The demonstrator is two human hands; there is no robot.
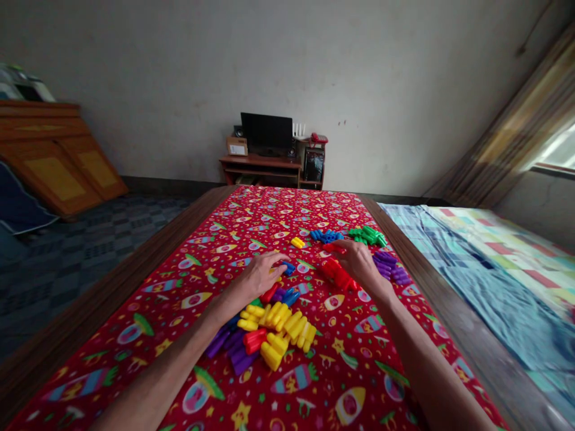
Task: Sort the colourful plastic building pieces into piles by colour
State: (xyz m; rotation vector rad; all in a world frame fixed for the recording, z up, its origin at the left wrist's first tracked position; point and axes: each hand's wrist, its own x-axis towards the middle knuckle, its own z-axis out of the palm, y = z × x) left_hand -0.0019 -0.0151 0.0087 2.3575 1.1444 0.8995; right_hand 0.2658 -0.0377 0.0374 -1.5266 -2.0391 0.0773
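My left hand (263, 274) is over the middle of the table, thumb and fingers closed around the near end of a blue plastic block (290, 268). Just below it lies a mixed pile with yellow blocks (281, 316), purple blocks (240, 356), a red block (255, 340) and a few blue ones. Over on the right, my right hand (358, 262) pinches a red plastic block (331, 247) at its fingertips. Directly under that hand is a group of red blocks (339, 275). Part of the pile is hidden behind my left forearm.
Blue blocks (327, 236), green blocks (369, 235) and purple blocks (390, 267) lie in separate groups around my right hand. A single yellow piece (297, 242) sits farther off. A red patterned cloth (350, 341) covers the table. A bed (489, 287) stands to the right.
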